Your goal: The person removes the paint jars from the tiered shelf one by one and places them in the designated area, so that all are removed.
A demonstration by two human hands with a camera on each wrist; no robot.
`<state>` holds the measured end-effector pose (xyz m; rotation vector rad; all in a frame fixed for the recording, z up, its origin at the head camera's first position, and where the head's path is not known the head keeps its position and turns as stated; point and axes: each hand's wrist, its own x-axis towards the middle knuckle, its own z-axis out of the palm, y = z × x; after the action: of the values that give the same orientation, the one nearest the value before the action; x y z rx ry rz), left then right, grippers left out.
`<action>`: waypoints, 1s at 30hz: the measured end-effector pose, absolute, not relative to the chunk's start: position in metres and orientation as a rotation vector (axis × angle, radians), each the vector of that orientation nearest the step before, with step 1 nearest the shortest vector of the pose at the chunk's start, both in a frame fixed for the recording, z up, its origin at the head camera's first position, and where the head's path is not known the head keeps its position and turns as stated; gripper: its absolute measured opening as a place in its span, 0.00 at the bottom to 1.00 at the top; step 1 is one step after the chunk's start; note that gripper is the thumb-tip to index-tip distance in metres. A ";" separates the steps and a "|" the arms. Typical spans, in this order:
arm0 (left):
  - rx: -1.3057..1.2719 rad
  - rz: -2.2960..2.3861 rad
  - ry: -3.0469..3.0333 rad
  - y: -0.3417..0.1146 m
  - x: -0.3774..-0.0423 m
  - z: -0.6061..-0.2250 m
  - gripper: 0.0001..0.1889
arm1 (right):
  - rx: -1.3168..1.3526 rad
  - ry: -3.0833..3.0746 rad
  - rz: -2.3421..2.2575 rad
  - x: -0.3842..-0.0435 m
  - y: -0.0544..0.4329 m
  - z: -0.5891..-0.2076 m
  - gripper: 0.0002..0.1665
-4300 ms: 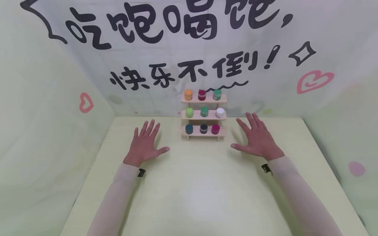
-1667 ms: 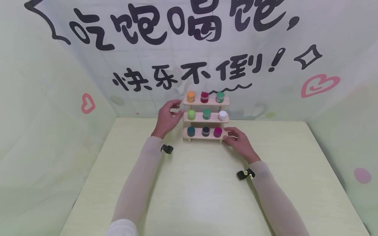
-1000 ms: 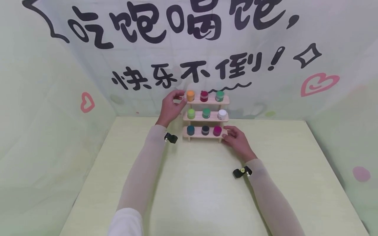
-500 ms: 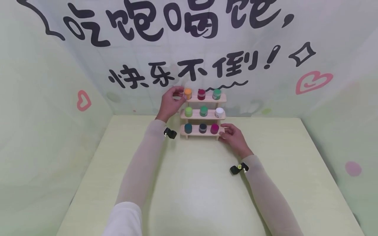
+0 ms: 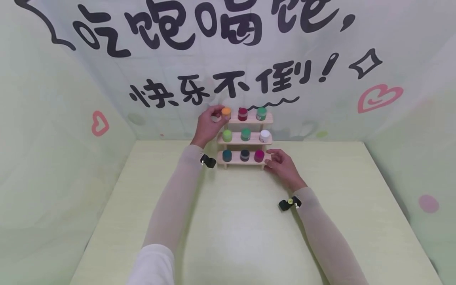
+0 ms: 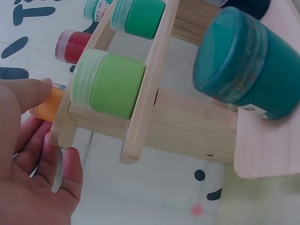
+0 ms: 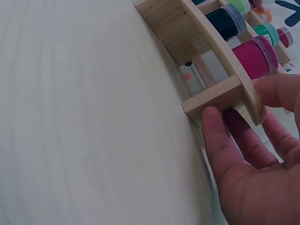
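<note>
A three-tier wooden rack (image 5: 236, 160) with several small paint jars stands against the back wall. At its top left end, my left hand (image 5: 208, 126) pinches the orange paint jar (image 5: 226, 113) between thumb and fingers. The left wrist view shows the thumb over this jar's side, close behind the light green jar (image 6: 112, 84). My right hand (image 5: 285, 169) grips the right end of the bottom shelf. In the right wrist view its thumb lies on the shelf beside the magenta jar (image 7: 255, 57), and fingers (image 7: 220, 140) reach underneath by the leg.
Dark red (image 5: 243, 114) and green (image 5: 261, 114) jars share the top shelf. A white jar (image 5: 265, 136) sits at the middle shelf's right end. The pale table (image 5: 235, 221) stretches toward me, and a printed cloth (image 5: 199, 63) hangs behind the rack.
From flat spread positions, both hands have come to the rack. The right took hold of the bottom shelf's end; the left rose along the side and closed on the orange jar.
</note>
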<state>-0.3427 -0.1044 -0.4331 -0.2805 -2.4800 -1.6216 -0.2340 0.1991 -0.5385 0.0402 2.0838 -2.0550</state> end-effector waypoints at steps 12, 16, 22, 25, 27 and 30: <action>-0.302 -1.691 -2.444 -0.117 -0.336 -0.430 0.27 | 0.021 2.176 -1.989 -0.236 0.200 -0.537 0.27; -0.305 -1.720 -2.409 -0.124 -0.332 -0.429 0.26 | 0.004 2.216 -1.969 -0.236 0.199 -0.536 0.27; -0.296 -1.736 -2.370 -0.134 -0.324 -0.433 0.26 | -0.034 2.242 -1.956 -0.236 0.199 -0.536 0.28; -0.288 -1.753 -2.367 -0.138 -0.320 -0.435 0.26 | -0.032 2.265 -1.946 -0.236 0.199 -0.536 0.27; -0.290 -1.773 -2.358 -0.141 -0.317 -0.436 0.26 | -0.030 2.279 -1.939 -0.236 0.199 -0.536 0.28; -0.299 -1.803 -2.338 -0.145 -0.310 -0.437 0.26 | -0.035 2.291 -1.935 -0.236 0.200 -0.538 0.28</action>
<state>-0.3098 -0.1452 -0.4372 -0.2989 -2.3376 -1.8028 -0.2361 0.2002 -0.5382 -0.0350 2.2913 -1.9349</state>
